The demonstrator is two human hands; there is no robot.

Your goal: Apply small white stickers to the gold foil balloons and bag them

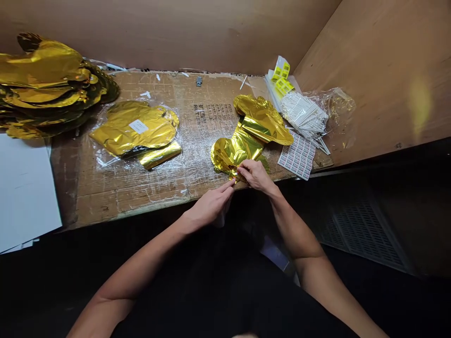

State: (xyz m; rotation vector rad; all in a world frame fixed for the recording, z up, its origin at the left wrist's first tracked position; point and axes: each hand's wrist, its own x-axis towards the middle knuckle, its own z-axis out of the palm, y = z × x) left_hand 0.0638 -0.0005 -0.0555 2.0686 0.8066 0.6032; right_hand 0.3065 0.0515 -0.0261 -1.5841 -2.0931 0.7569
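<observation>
A flat gold foil balloon lies on the cardboard-covered table, its lower end at the front edge. My right hand pinches that lower end with the fingertips. My left hand comes in from the left, index finger and thumb closed on the same foil end, touching the right hand's fingers. Both hands meet at the table's front edge.
A plastic bag of folded gold balloons lies mid-left. A tall pile of gold foil balloons fills the far left. White straws in a bag, yellow labels and a sticker sheet sit right. White sheet at left edge.
</observation>
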